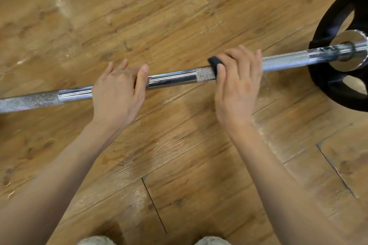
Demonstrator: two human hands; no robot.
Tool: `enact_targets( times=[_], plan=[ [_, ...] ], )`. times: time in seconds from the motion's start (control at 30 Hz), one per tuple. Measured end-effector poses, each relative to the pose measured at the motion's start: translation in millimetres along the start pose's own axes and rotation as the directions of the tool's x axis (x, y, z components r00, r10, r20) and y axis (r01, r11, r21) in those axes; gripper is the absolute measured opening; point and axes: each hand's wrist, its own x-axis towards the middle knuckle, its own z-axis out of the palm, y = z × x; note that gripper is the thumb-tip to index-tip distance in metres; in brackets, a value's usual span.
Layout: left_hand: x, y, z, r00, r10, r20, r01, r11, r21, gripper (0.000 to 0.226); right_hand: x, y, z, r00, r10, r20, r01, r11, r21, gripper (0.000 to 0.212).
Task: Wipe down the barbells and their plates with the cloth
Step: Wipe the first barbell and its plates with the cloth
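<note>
A chrome barbell bar (pixel 173 78) with knurled sections lies across the wooden floor from the left edge to the right. A black weight plate (pixel 326 77) with cut-out holes sits on its right end. My left hand (pixel 119 89) rests over the smooth middle of the bar, fingers fairly straight and the thumb laid along the bar. My right hand (pixel 237 83) wraps over the bar further right and holds a dark cloth (pixel 216 63) against it. Only a small fold of the cloth shows beside my thumb.
The wooden plank floor (pixel 179 16) stretches all around the bar. Two shoe tips show at the bottom edge, one (pixel 95 240) on the left and one (pixel 211 240) on the right. The plate reaches out of view at the right edge.
</note>
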Motion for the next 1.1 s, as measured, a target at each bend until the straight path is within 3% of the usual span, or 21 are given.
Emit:
enact_targets(
  times=[0.07,0.13,0.23,0.3,0.4,0.47,0.57,0.6,0.7,0.73,0.87,1.0,1.1],
  plan=[
    [1,1,-1,1.0,0.0,-0.002,0.0,1.0,-0.009,0.054,-2,-32,9,0.999,-0.017,0.03,0.015,0.998,0.061,0.033],
    [0,2,-1,1.0,0.007,-0.002,-0.007,1.0,-0.017,0.053,-2,-47,13,0.987,-0.149,0.061,0.141,0.982,0.129,0.027],
    [-4,-1,-1,0.999,0.034,-0.006,-0.034,0.999,-0.007,0.059,5,-16,3,0.963,-0.263,0.062,0.259,0.963,0.072,0.033],
    [-7,-3,2,0.999,0.042,-0.004,-0.042,0.999,0.0,0.066,4,2,-7,0.991,-0.129,0.047,0.129,0.992,-0.008,0.038],
    [-14,-2,3,0.997,0.072,-0.018,-0.072,0.997,-0.007,0.072,-5,-33,-5,0.997,0.035,0.07,-0.033,0.999,-0.025,0.036],
    [-23,-1,3,0.995,0.088,-0.045,-0.089,0.996,-0.017,0.068,-11,-54,-2,0.99,-0.094,0.109,0.094,0.996,0.007,0.032],
    [-36,-1,2,0.99,0.127,-0.06,-0.128,0.992,-0.009,0.061,-6,-29,-19,0.937,-0.301,0.175,0.3,0.953,0.034,0.03],
    [-40,-1,2,0.988,0.14,-0.06,-0.14,0.99,-0.007,0.06,-4,-17,-27,0.945,-0.273,0.179,0.275,0.961,0.015,0.031],
    [-54,-1,2,0.983,0.173,-0.07,-0.173,0.985,0.006,0.057,-12,-33,-38,0.99,-0.007,0.141,0.025,0.991,-0.129,0.033],
    [-58,-1,2,0.98,0.186,-0.077,-0.185,0.983,0.018,0.055,-19,-47,-35,0.989,-0.004,0.149,0.025,0.99,-0.136,0.033],
    [-77,0,-2,0.972,0.227,-0.056,-0.224,0.973,0.055,0.054,-23,-42,-45,0.92,-0.292,0.262,0.315,0.948,-0.047,0.037],
    [-94,3,-9,0.969,0.246,-0.027,-0.246,0.969,0.003,0.055,-18,-23,-63,0.953,-0.088,0.291,0.14,0.977,-0.162,0.043],
    [-99,16,-11,0.953,0.302,-0.025,-0.303,0.952,-0.05,0.054,-17,-46,-53,0.942,0.011,0.336,0.02,0.996,-0.089,0.049]
  ],
)
